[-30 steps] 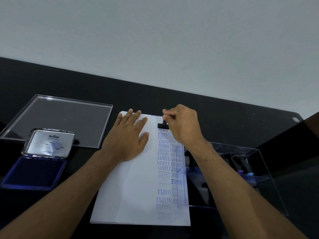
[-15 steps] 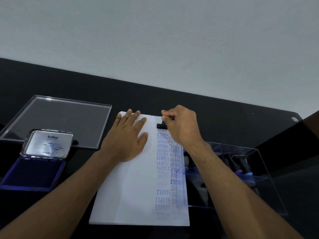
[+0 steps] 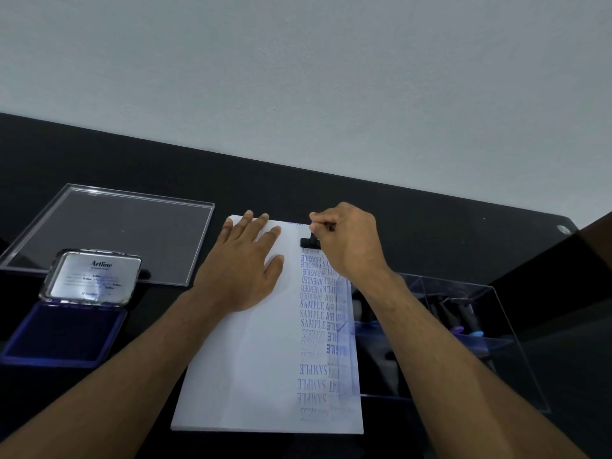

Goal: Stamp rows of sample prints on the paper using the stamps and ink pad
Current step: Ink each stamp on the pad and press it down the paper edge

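Nothing moved, right hand (image 3: 347,243) still pinching stamp (image 3: 309,242)

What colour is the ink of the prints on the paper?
Blue, seen in the head view: the prints run down the paper.

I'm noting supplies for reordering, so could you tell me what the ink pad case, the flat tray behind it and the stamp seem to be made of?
Ink pad case: shiny lid, probably metal, since it mirrors light; blue base likely plastic.
Flat tray: clear, glossy, likely acrylic; the dark table shows through.
Stamp: matte black, probably plastic; mostly hidden under the right hand.
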Demonstrator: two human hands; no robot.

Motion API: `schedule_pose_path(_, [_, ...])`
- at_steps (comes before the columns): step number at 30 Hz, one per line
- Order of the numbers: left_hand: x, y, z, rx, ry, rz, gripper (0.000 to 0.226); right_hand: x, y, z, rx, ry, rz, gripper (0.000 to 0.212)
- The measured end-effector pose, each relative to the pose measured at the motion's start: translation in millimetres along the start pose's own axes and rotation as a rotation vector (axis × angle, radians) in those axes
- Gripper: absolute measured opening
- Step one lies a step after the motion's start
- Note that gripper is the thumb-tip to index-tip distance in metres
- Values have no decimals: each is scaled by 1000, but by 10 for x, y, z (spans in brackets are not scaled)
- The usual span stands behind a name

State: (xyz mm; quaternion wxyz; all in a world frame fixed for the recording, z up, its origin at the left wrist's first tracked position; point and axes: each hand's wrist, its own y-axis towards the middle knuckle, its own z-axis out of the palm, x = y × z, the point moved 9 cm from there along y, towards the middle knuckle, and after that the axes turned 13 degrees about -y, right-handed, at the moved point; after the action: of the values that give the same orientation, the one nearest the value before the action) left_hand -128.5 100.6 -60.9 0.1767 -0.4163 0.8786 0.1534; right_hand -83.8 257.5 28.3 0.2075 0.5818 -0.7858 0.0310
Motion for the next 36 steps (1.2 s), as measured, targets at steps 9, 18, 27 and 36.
schedule_pose_path(9, [-21,-12,-11,0,6,11,79,-550,-194,-375,-317,434,330,15])
schedule_pose_path(18, [-40,-12,-29,15,5,3,85,-676,-258,-277,-225,632,426,12])
schedule_pose_path(27, [-32,-12,-21,14,1,5,84,-692,-264,-234,-218,599,412,14])
schedule_pose_path(36, [-18,-9,-12,12,1,3,82,-679,-265,-228,-227,544,388,15])
